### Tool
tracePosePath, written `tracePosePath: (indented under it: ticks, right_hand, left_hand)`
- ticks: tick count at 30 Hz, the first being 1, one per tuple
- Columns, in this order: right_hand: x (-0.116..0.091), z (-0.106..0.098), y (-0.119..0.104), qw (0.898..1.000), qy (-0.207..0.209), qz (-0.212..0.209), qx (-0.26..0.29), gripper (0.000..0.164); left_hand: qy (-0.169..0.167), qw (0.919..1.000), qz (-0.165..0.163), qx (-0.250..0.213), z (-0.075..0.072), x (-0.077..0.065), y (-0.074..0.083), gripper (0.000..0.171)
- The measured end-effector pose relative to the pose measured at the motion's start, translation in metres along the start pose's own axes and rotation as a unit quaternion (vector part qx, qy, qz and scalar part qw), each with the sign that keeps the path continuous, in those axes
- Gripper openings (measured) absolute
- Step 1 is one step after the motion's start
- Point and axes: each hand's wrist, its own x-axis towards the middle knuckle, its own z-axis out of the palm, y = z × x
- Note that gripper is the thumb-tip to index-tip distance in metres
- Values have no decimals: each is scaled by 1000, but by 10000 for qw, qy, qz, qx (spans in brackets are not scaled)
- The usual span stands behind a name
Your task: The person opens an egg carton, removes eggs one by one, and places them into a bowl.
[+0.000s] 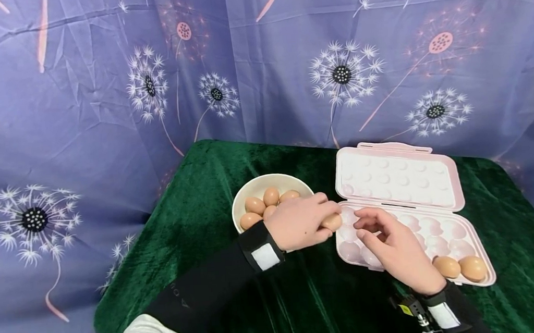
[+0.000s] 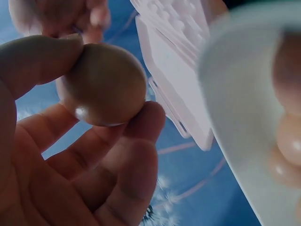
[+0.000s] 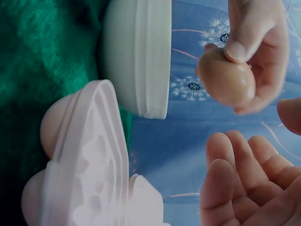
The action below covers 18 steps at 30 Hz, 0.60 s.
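Observation:
My left hand (image 1: 301, 221) pinches a brown egg (image 2: 108, 84) between thumb and fingers, just past the right rim of a cream bowl (image 1: 272, 178). Several brown eggs (image 1: 254, 205) lie in that bowl, partly hidden by the left hand. A pale pink egg carton (image 1: 482, 246) stands unfolded to the right, its lid (image 1: 397, 174) leaning back. Two eggs (image 1: 473, 269) sit in the carton's near right corner. Over the carton's cups my right hand (image 1: 403, 255) hovers with loosely bent fingers and holds nothing; in the right wrist view its fingers face the held egg, apart from it.
A dark green velvet cloth (image 1: 195, 214) covers the table. Purple curtains (image 1: 279, 82) with dandelion prints hang behind and at the left side. The bowl and the carton stand close together, side by side.

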Motion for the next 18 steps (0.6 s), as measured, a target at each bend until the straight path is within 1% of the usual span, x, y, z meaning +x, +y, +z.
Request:
tracePosePath:
  ticks: [2, 5, 6, 9, 12, 14, 17, 18]
  right_hand:
    - [-2, -1, 3, 10000, 12, 67, 3, 30]
    - [-5, -3, 5, 9999, 32, 167, -5, 30]
    - [-6, -4, 6, 9998, 39, 195, -10, 30]
    - [-8, -6, 8, 9996, 47, 258, -41, 30]
    - [-9, -8, 10, 9995, 28, 304, -70, 30]
    - [-10, -9, 11, 9994, 8, 343, -102, 29]
    - [-11, -10, 12, 9991, -12, 383, -153, 28]
    - [-11, -10, 12, 9991, -14, 389, -160, 28]
  left_hand:
    - [-139, 9997, -197, -27, -3, -1, -8, 37]
    - [-272, 9985, -472, -111, -4, -3, -21, 28]
    - [-306, 9978, -565, -151, -4, -3, -25, 27]
    - [-404, 9959, -809, -73, -3, -4, -38, 25]
    - [-554, 9939, -952, -51, -1, -5, -48, 31]
    - [-665, 9925, -1021, -74, 2, -6, -53, 32]
    - [-751, 9907, -1121, -150, 5, -6, -58, 30]
    - [-745, 9904, -1158, -147, 5, -6, -58, 26]
